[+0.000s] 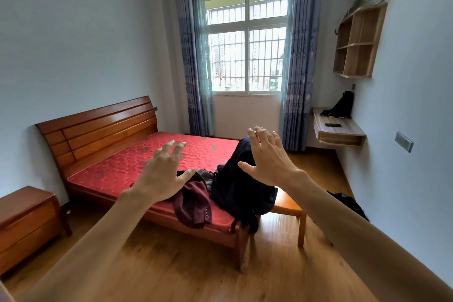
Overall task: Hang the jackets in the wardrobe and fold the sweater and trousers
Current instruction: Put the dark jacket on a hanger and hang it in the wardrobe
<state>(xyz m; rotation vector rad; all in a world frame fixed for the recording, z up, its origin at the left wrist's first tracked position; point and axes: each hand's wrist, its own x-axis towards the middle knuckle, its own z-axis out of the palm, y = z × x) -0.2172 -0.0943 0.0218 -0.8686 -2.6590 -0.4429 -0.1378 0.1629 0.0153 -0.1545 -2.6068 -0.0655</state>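
both hands (161, 174) (267, 157) raised (fingers spread) before clothes (235, 189) on bed (137, 162).

I see a red quilted mattress (137, 162) with a stitched geometric pattern and a few dark smudges, set in a glossy reddish-brown wooden bed frame (98, 127). On it lie a maroon jacket (193, 203) with small pale sleeve buttons and a dark navy garment (240, 189). The blue-grey curtains (297, 68) carry a faint lilac motif. The plank floor (171, 265) is honey-brown, the walls (73, 44) pale blue-white.
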